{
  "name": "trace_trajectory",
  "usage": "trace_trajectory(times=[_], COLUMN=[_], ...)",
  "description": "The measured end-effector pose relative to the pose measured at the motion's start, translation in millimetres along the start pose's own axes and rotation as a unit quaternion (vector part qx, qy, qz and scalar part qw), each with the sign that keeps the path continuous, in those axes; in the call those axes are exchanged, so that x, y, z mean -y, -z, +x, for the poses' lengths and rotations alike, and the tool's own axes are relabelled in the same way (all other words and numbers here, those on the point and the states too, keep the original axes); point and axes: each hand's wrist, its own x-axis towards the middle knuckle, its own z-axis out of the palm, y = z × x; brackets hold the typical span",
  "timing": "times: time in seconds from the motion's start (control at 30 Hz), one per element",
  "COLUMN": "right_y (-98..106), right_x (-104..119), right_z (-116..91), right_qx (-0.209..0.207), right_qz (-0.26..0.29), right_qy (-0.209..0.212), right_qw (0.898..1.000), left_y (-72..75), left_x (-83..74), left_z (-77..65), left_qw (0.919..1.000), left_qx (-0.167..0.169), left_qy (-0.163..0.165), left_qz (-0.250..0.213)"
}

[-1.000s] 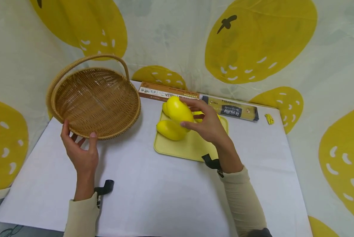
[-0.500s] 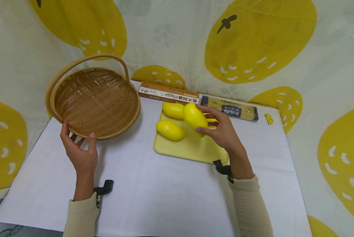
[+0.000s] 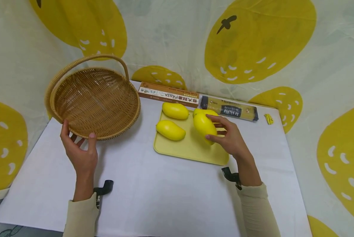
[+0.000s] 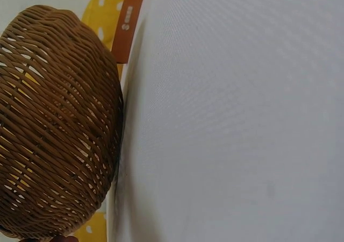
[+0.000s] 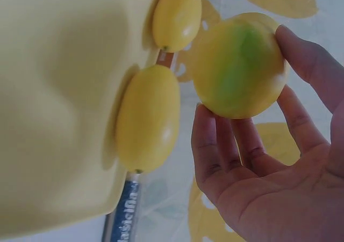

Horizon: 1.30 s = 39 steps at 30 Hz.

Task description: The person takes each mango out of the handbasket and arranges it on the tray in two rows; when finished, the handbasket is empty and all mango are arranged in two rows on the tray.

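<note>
In the head view my left hand [image 3: 82,153] grips the near rim of a brown wicker basket [image 3: 97,102], thumb in front. The basket is tilted so its inside faces me; nothing lies in it. My right hand [image 3: 231,138] holds a yellow mango [image 3: 204,126] between thumb and fingers, raised above a pale yellow tray [image 3: 177,149]. Greenish skin shows on this mango [image 5: 239,70] in the right wrist view. On the tray lie a mango [image 3: 175,111] at the back left, another mango [image 3: 171,130] at the left edge, and a third mango [image 3: 214,112], partly hidden.
Behind the tray lie a brown and white pasta box [image 3: 168,94] and a spaghetti packet [image 3: 228,108]. A small yellow wrapped item [image 3: 269,119] sits at the far right. White cloth [image 3: 153,191] covers the table, and a fruit-print curtain [image 3: 171,39] hangs behind it.
My right hand has carried the mango rightward and slightly nearer, from over the tray's left part to its right part. My left hand and the basket have stayed almost still.
</note>
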Motion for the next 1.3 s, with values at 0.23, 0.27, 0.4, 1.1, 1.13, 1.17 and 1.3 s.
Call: trace_trajectory(times=[0.23, 0.27, 0.4, 1.1, 1.13, 1.17, 1.3], right_y=[-0.7, -1.1, -4.1, -16.5, -16.2, -15.6, -12.7], right_x=[-16.1, -18.9, -30.2, -43.0, -42.3, -41.8, -38.6], right_z=[-3.3, -3.3, -3.0, -2.7, -3.6, -4.7, -10.8], right_qx=[0.011, 0.014, 0.025, 0.010, 0.006, 0.003, -0.021], right_qz=[-0.003, -0.004, -0.017, -0.068, -0.068, -0.069, -0.068], right_qy=[-0.032, -0.035, -0.047, -0.090, -0.095, -0.099, -0.110], right_qw=[0.999, 0.999, 0.998, 0.994, 0.993, 0.993, 0.991], left_y=[0.3, 0.3, 0.3, 10.9, 11.4, 12.1, 11.9], left_x=[-0.3, -0.6, -1.8, 33.3, 35.8, 37.4, 36.5], left_z=[-0.6, -0.5, 0.3, 30.2, 32.0, 32.9, 32.5], left_qw=[1.0000, 1.0000, 0.9999, 0.9956, 0.9948, 0.9942, 0.9928], left_qx=[0.001, 0.002, 0.007, 0.055, 0.057, 0.060, 0.059], left_qy=[0.000, 0.000, 0.000, 0.057, 0.063, 0.067, 0.081], left_qz=[0.002, 0.003, 0.008, 0.051, 0.056, 0.059, 0.065])
